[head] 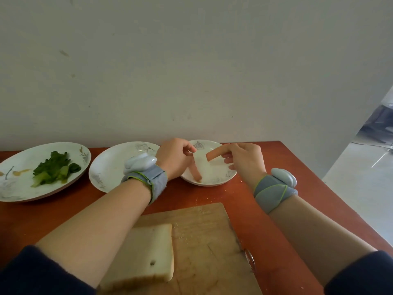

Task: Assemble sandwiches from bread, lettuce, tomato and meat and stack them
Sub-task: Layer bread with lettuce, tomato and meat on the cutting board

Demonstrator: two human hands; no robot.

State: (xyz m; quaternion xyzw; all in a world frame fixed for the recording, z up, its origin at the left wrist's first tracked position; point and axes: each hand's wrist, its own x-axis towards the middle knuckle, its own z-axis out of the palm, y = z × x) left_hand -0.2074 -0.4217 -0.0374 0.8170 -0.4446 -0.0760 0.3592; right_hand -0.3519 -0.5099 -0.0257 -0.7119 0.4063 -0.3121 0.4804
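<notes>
Red-brown table (63,220), pale wall (191,60), grey floor (361,188), perhaps dark furniture (380,122) beyond

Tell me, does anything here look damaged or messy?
The bread slice on the cutting board has a small hole near its lower edge, and crumbs lie scattered on the table beyond the board.

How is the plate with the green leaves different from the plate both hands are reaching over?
The leafy plate holds green lettuce; the meat plate holds pink meat strips. The leafy plate looks wider than the meat plate. No hand is near the leafy plate, while the left hand and right hand each pinch a strip over the meat plate. Both are white, flower-patterned, on the red-brown table.
</notes>
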